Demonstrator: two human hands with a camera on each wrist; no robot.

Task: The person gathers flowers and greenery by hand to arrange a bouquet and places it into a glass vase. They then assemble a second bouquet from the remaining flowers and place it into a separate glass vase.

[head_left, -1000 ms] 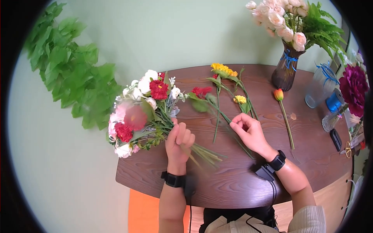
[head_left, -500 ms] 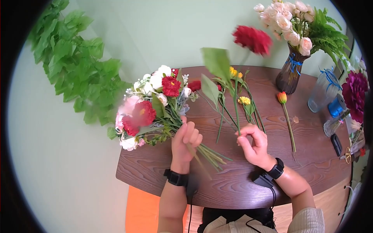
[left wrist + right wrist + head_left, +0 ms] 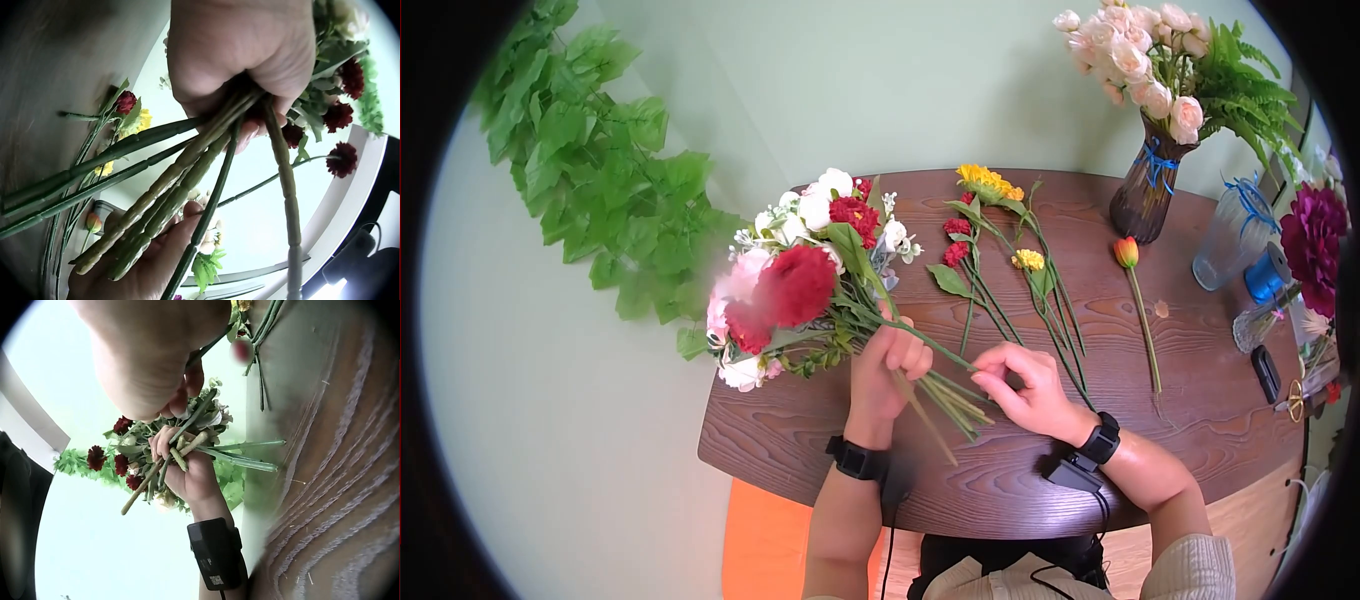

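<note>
My left hand grips a bouquet of white, pink and red flowers with green leaves, its fingers wrapped round the gathered stems. Below that fist, in the left wrist view, several green and brownish stems fan out. Thumb and fingertips of my right hand pinch the lower stem of a red flower. Its stem slants up to the left, and its bloom overlaps the bouquet in the head view. In the left wrist view, this red bloom stands out to one side of the bunch.
Yellow flowers and small red ones lie on the brown table. A red-orange tulip lies further right. Beyond it are a dark vase of pale roses, a clear vase and a blue ribbon spool.
My right hand has lifted the red flower off the table, swung it upright, then tilted it left over the bouquet. My left hand keeps its grip and has shifted slightly right.
</note>
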